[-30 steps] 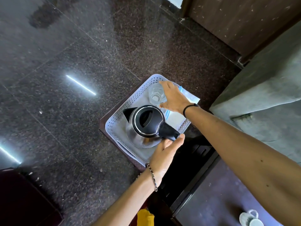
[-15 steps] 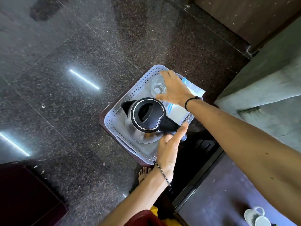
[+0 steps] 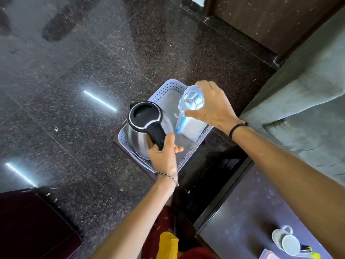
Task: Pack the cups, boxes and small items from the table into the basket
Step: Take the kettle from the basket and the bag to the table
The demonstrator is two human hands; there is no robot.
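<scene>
While left hand (image 3: 164,156) grips the black-handled steel kettle (image 3: 139,135) in the perforated white basket (image 3: 168,88), right hand (image 3: 214,107) clasps a clear glass tumbler (image 3: 190,101) — above it.

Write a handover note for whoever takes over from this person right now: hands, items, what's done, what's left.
Left hand grips the kettle by its handle, in the basket.
Right hand holds a clear glass over the basket's far right part.
Done: a white box is in the basket.
Left: set the glass inside; the white cups and small items beside them on the table are not yet packed.
</scene>
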